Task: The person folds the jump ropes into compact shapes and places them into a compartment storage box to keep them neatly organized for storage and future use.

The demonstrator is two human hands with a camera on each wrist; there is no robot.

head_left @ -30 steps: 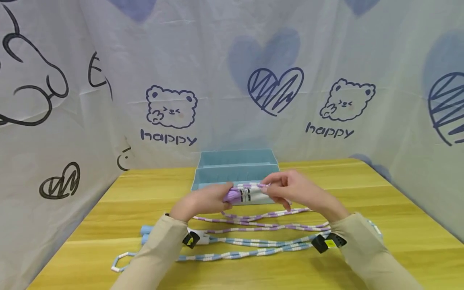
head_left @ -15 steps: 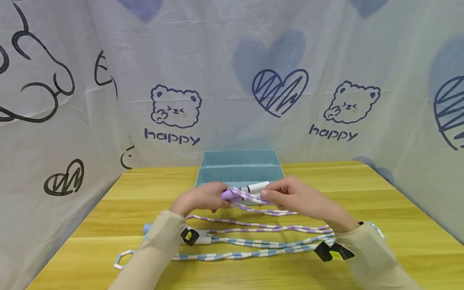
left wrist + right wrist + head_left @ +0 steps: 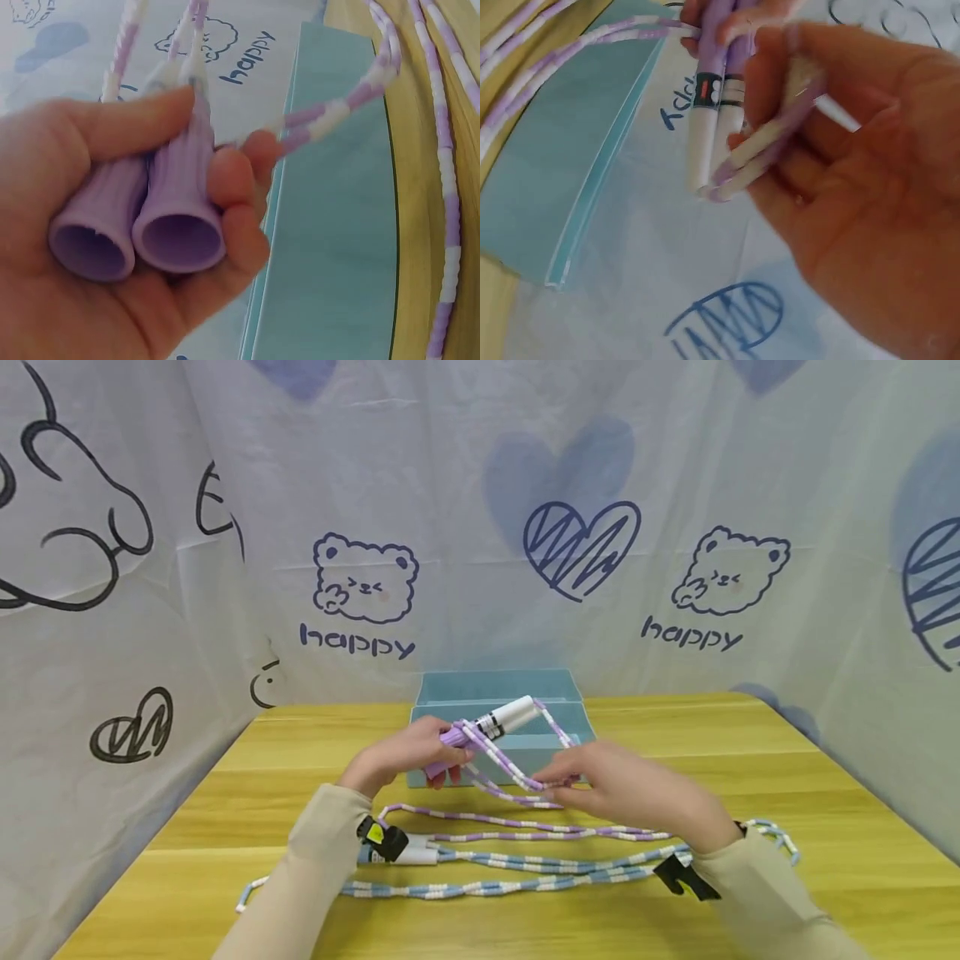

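In the head view my left hand (image 3: 412,750) grips the two purple-and-white handles (image 3: 506,718) of a beaded jump rope, held above the table with the white ends up and to the right. The left wrist view shows the hollow purple handle ends (image 3: 180,232) side by side in the curled fingers. Rope of purple and white beads (image 3: 501,762) loops round the handles. My right hand (image 3: 637,789) pinches strands of it in front of the box; the right wrist view shows them between thumb and fingers, somewhat blurred.
Behind the hands stands an open teal box (image 3: 495,683). A blue-and-white beaded jump rope (image 3: 517,885) lies across the front of the wooden table (image 3: 787,768), its handles (image 3: 412,852) partly behind the left wrist. Purple-and-white strands (image 3: 510,818) lie between. A printed cloth hangs around.
The left hand has raised and tilted the handles, white ends upward. My right hand has drawn the purple-and-white rope toward the front and down, leaving a loop off the handle ends.
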